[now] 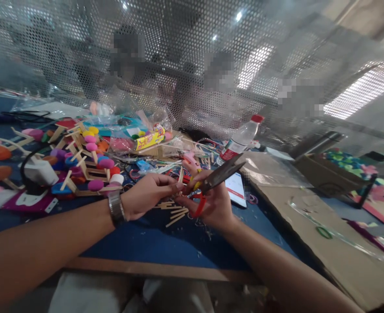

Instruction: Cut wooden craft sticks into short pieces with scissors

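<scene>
My left hand (149, 193), with a metal-banded watch (116, 208) at the wrist, is closed in a pinch. A short, thin wooden stick (181, 174) rises from its fingertips; its lower end is hidden. In my right hand (216, 206) is a pair of scissors (222, 174) with red and yellow handles. Their dark blades are slightly parted and point up and right, away from the left hand. The fingertips of both hands meet over the blue table. Below them lie several loose wooden sticks (178, 214).
Stick frames with colourful round pieces (95, 184) crowd the left side, beside a white plug (41, 171). A red-capped bottle (240, 139) and a phone (235, 189) lie beyond my right hand. Cardboard (296, 217) covers the right. A perforated screen (178, 56) rises behind.
</scene>
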The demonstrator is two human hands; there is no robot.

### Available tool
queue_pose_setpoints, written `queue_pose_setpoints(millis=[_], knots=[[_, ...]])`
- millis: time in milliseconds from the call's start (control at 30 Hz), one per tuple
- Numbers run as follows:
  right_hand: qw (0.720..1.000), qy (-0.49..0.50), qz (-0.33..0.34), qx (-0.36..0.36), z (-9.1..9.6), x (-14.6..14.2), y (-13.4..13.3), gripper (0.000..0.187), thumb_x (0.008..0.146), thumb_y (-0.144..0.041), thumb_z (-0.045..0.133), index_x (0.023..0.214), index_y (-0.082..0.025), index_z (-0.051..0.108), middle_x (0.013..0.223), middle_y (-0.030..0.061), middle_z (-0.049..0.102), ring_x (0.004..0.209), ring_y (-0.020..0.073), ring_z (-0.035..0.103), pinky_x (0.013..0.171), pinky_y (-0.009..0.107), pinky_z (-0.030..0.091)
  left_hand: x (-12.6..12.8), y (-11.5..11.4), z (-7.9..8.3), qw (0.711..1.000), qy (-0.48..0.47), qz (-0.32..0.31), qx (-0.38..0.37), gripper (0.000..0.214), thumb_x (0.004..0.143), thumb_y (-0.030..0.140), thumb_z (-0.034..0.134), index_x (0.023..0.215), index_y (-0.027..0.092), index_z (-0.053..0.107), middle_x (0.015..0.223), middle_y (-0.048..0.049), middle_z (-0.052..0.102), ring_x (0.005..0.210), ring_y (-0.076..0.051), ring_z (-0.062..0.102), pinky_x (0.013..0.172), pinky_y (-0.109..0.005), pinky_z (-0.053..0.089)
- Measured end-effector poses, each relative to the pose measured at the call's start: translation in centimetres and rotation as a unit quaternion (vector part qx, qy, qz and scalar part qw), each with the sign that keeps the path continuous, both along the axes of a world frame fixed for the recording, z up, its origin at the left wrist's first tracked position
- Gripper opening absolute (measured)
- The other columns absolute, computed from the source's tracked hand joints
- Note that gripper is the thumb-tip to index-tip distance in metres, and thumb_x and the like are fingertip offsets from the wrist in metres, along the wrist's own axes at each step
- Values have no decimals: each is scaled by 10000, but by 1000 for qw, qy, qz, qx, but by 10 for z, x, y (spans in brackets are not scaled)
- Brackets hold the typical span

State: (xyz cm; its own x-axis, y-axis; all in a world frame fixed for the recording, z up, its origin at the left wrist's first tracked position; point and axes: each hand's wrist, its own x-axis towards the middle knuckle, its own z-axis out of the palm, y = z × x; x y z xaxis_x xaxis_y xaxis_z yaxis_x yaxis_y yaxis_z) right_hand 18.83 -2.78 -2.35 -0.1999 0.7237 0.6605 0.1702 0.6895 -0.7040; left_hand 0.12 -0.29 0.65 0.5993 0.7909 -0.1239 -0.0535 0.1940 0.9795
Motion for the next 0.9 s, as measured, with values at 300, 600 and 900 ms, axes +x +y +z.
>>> queue_pose_setpoints(millis=[300, 600, 900], knots=[[999, 14, -16, -26, 0, -1, -3, 475, 704, -299, 864, 1023, -285, 513, 736, -44, 623, 963, 263, 728, 867, 474, 600, 1, -1, -1, 998, 11, 4, 54, 406, 743, 520, 752, 719, 118, 703, 719, -14, 644, 704, -113, 529, 664, -226, 379], [999, -19, -24, -12, 1, -2, -5, 431, 713, -284, 858, 997, -273, 534, 756, -13, 653, 1027, 288, 717, 811, 423, 617, 2, -1, 3, 998, -53, 13, 28, 427, 689, 507, 802, 779, 103, 694, 696, -7, 624, 630, -87, 519, 600, -209, 387], [998, -52, -8, 28, 5, -1, -6, 422, 737, -247, 840, 1034, -265, 540, 838, 21, 715, 1188, 298, 653, 930, 433, 571, 2, 2, 0, 998, -53, 37, 16, 285, 669, 354, 830, 721, 115, 683, 668, -11, 628, 619, -95, 541, 590, -220, 422]])
